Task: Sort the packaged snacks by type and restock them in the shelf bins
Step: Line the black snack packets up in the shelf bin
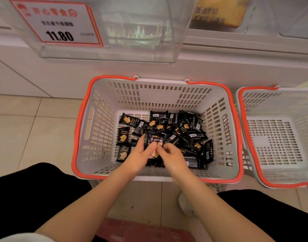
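We have a black DRYCAKE packet (156,142) lifted just above the heap, held between both hands over the near middle of the grey basket (104,102). Our left hand (141,155) curls round its left edge and lower part, thumb across the front; our right hand (172,155) pinches its lower right corner with bent fingers. The packet faces up toward us with its printed front showing, its long axis running roughly away from us, top end toward the shelf; how many packets the left hand holds behind it we cannot quite tell, since the fingers cover the stack.

Below lies the pile of black packets (184,131), all seemingly one type, scattered at every angle, some face up and some showing barcodes. They cover most of the basket floor, so we judge the restocking far from finished.

To the right stands a second basket (275,109), nothing showing inside it. Above, the clear shelf bin (114,55) bearing the price card (57,23) marked 11.80 looks nearly bare, which suggests most of the filling is left to do. A tan packaged snack (219,13) sits in the neighbouring bin.
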A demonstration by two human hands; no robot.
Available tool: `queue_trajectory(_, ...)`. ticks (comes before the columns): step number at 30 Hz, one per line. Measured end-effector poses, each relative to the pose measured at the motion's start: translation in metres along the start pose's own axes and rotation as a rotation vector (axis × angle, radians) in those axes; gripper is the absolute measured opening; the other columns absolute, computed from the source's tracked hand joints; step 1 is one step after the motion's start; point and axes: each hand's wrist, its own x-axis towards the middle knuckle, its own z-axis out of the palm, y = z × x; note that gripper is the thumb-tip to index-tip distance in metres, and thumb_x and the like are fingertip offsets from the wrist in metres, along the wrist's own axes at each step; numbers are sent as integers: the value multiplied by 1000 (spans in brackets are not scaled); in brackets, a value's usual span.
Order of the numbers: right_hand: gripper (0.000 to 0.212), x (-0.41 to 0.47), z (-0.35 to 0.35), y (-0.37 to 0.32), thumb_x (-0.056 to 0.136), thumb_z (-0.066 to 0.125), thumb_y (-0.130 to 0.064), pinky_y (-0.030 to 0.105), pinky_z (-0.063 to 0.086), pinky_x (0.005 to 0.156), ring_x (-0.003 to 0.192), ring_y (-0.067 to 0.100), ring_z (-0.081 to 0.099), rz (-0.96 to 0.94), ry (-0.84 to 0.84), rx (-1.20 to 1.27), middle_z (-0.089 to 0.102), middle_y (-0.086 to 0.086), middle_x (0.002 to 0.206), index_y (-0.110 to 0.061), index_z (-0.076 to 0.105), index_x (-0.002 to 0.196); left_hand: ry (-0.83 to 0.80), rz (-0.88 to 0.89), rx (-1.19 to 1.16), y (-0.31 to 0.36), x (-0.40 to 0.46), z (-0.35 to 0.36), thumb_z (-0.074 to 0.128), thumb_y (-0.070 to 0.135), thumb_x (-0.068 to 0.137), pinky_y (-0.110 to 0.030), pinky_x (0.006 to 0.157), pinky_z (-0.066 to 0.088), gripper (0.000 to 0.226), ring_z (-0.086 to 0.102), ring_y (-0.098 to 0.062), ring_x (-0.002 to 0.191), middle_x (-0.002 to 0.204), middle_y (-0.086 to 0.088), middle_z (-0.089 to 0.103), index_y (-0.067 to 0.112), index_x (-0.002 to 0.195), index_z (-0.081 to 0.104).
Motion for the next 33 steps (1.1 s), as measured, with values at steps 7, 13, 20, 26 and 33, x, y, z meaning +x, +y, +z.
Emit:
queue_trajectory(7,28,34,-41,24,97,46,-30,27,44,74,93,19,58,-84,25,-485,62,4,100,-9,61,107,58,11,305,-10,15,-15,57,44,87,-21,96,24,76,32,-9,131,149,5,33,25,148,16)
queue_trajectory(13,48,67,-84,59,94,50,-21,39,33,107,134,31,31,-117,108,-925,32,16,145,-6,37,138,84,-111,248,-18,22,-23,65,34,84,-31,104,36,69,46,-13,122,141,-3,46,14,141,33)
queue_trajectory(20,71,114,-108,52,89,41,4,41,20,116,145,26,1,-137,-163,-1283,-6,6,158,-13,7,150,56,-185,289,-18,30,-20,63,39,84,-24,92,32,69,45,-14,120,144,0,41,20,143,31)
queue_trajectory(26,55,122,-102,46,86,44,3,41,40,98,129,31,30,-192,-80,-1446,23,15,144,-12,32,138,54,-195,242,-12,40,-16,62,43,84,-26,97,28,70,38,-14,129,147,2,37,23,143,31)
queue_trajectory(33,49,90,-82,44,90,59,-25,34,37,106,127,17,42,-379,-135,-664,45,0,137,-16,42,135,90,-196,132,-11,35,-20,63,36,85,-24,90,31,63,44,1,98,118,18,46,22,140,36)
